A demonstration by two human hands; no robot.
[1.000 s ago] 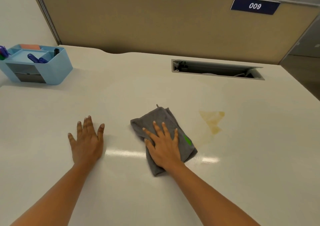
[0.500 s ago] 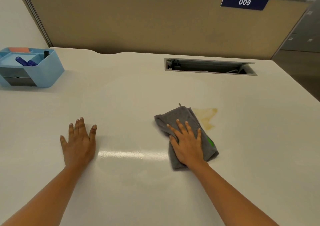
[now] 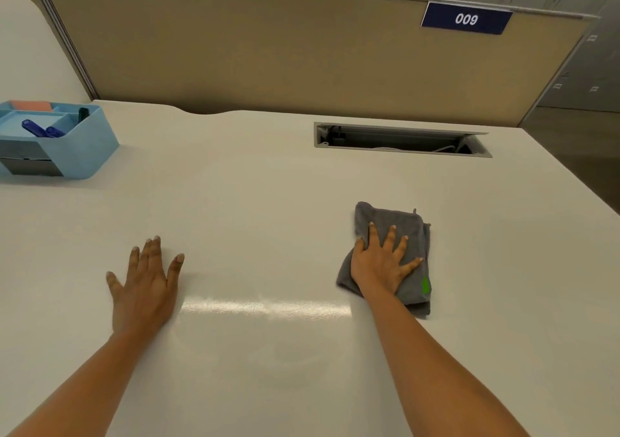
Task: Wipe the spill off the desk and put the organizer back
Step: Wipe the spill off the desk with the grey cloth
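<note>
A folded grey cloth (image 3: pixel 401 221) with a small green tag lies on the white desk (image 3: pixel 255 202), right of centre. My right hand (image 3: pixel 380 267) presses flat on it with fingers spread and the thumb at the cloth's left edge. No yellowish spill shows; the cloth covers the spot where it was. My left hand (image 3: pixel 144 285) rests flat and open on the bare desk, well left of the cloth. The light blue organizer (image 3: pixel 85 155) stands at the far left edge, holding blue pens, a dark marker and an orange pad.
An open cable slot (image 3: pixel 399 139) is sunk into the desk beyond the cloth. A beige partition (image 3: pixel 268 51) with a blue "009" label (image 3: pixel 466 19) closes off the back. The desk's right edge drops to a dark floor; grey lockers stand behind.
My right hand slid the cloth to the right, onto the yellowish stain, which no longer shows. My left hand stayed flat in place.
</note>
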